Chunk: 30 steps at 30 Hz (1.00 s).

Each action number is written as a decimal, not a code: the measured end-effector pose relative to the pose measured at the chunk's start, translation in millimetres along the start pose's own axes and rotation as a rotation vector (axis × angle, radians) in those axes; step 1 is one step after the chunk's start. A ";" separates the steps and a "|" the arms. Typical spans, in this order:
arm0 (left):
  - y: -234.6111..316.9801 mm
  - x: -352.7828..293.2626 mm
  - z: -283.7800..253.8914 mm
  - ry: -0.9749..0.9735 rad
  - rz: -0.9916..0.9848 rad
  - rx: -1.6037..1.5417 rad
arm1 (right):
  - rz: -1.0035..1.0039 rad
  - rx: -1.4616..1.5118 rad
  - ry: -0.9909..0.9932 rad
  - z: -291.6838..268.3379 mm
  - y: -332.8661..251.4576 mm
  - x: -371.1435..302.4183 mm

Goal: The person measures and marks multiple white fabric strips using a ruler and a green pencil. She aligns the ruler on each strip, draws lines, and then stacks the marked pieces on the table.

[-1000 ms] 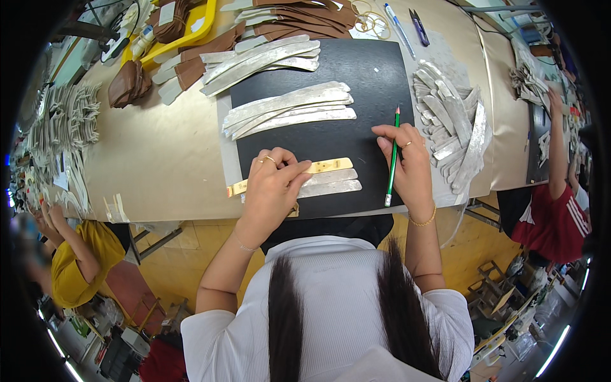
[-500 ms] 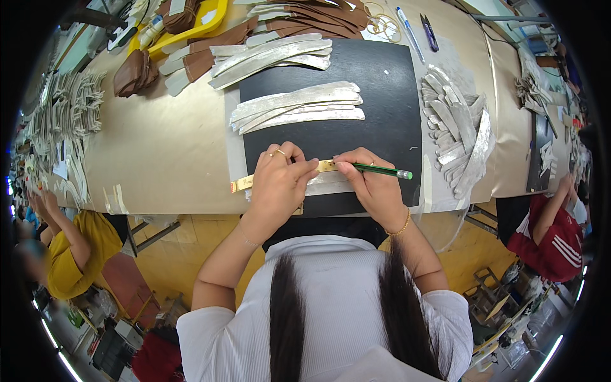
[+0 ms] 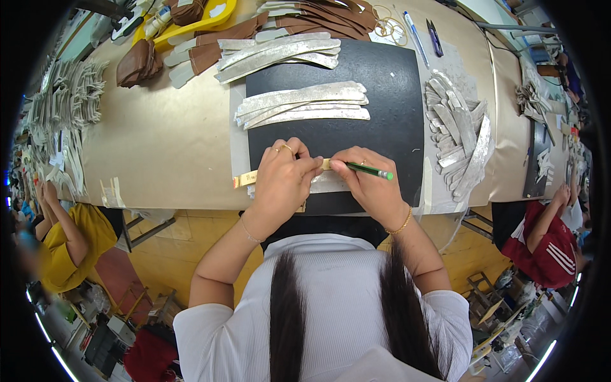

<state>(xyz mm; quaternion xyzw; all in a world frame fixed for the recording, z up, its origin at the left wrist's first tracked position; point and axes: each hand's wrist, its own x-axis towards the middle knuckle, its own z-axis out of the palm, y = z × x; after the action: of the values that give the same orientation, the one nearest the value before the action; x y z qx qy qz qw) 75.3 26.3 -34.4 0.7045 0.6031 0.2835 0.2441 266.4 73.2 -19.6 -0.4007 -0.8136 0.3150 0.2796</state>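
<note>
A narrow yellow ruler, reddish at its left end, lies across a pale grey strip at the near side of a black mat. My left hand presses over the ruler, thumb and fingers pinched on it, hiding its middle. Between the fingers of my right hand is a green pencil. Its eraser end points right; its tip, hidden by the fingers, is by the ruler's right end. Just beyond my hands, several pale grey strips lie overlapped on the mat.
More grey strips lie at the mat's far edge, with another heap to its right. Brown pieces, a yellow tray, a blue pen and thread snips are farther back. People work at either side.
My right hand has shifted slightly left and the pencil's eraser end has swung left, showing less of its length. The left hand stays on the ruler. The whole view has shifted slightly.
</note>
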 end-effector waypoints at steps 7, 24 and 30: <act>2.5 -0.3 -3.8 -0.013 -0.017 -0.019 | 0.199 0.330 0.157 -29.5 22.8 31.3; -1.3 -9.7 -27.8 -0.003 -0.207 -0.235 | -0.031 -0.358 0.054 -16.9 50.7 66.4; -4.2 -2.3 -61.7 0.208 -0.277 -0.302 | 0.284 0.035 -0.112 -43.7 30.2 42.9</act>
<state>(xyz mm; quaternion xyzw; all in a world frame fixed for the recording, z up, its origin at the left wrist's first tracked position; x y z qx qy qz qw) 29.3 24.7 6.9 0.5374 0.6668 0.4055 0.3197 289.3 135.8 -4.9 -0.4887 -0.7574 0.3874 0.1936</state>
